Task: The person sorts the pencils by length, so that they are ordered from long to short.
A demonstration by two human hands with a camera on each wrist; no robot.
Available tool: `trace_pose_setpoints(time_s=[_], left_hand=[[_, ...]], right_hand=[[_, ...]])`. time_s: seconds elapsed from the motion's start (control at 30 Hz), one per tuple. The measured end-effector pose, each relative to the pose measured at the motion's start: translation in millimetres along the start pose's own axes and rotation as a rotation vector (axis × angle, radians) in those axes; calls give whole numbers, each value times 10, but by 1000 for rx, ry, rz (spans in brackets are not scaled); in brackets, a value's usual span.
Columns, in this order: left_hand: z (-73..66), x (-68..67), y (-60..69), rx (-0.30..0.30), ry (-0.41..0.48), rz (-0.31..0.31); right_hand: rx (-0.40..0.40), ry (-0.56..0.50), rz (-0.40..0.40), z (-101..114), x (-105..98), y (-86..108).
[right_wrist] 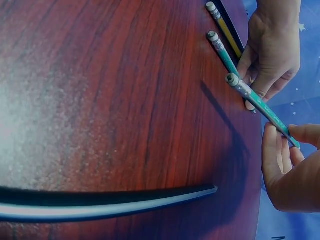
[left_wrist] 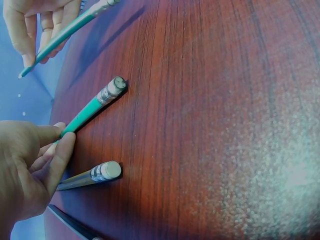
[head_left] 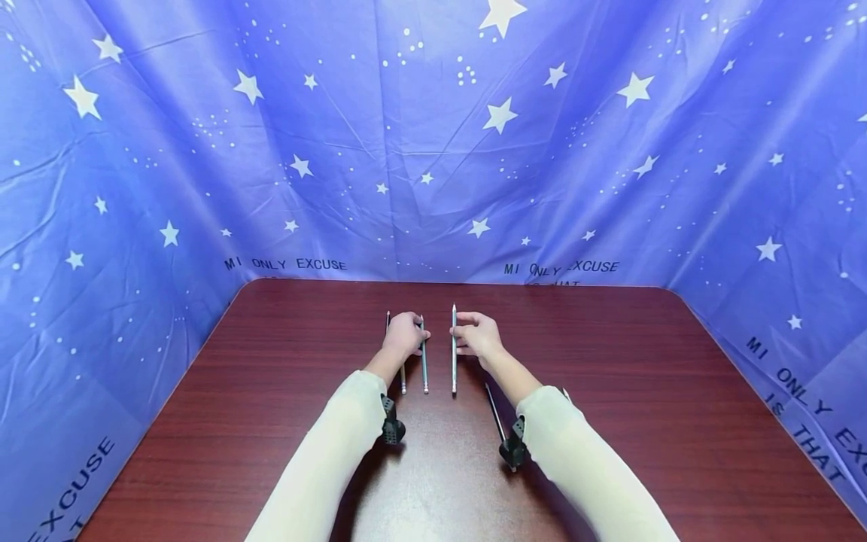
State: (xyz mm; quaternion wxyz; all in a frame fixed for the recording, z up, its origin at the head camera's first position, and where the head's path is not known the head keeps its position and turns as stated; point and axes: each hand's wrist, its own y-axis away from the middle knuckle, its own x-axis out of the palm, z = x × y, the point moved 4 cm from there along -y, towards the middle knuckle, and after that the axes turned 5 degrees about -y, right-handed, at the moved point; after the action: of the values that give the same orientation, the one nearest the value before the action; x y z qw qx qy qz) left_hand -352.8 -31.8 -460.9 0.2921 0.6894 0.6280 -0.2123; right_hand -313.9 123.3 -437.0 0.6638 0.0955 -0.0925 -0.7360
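My left hand [head_left: 405, 333] pinches a green pencil [left_wrist: 87, 114] between thumb and fingers; its eraser end lies on or very near the table. To the right, my right hand [head_left: 479, 336] holds a second green pencil [right_wrist: 267, 111] by its pointed end, above the table with its shadow apart from it. A yellow pencil [left_wrist: 80, 181] with a white eraser lies just left of the first green one, partly hidden by my left hand. Beside it is a slim black pencil or pen [left_wrist: 72, 221], mostly covered.
A dark, shiny pencil or pen [head_left: 495, 410] lies slanted under my right wrist. Black wrist cameras [head_left: 392, 421] hang below both sleeves. The red-brown wooden table [head_left: 609, 361] ends at a blue star-patterned curtain [head_left: 433, 150] on its back and sides.
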Motion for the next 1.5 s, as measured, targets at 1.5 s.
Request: trace_pose_setpoints(time_s=[1.5], left_hand=[[7, 9, 9, -11, 13, -10]], right_hand=[[24, 20, -14, -119, 175, -133]])
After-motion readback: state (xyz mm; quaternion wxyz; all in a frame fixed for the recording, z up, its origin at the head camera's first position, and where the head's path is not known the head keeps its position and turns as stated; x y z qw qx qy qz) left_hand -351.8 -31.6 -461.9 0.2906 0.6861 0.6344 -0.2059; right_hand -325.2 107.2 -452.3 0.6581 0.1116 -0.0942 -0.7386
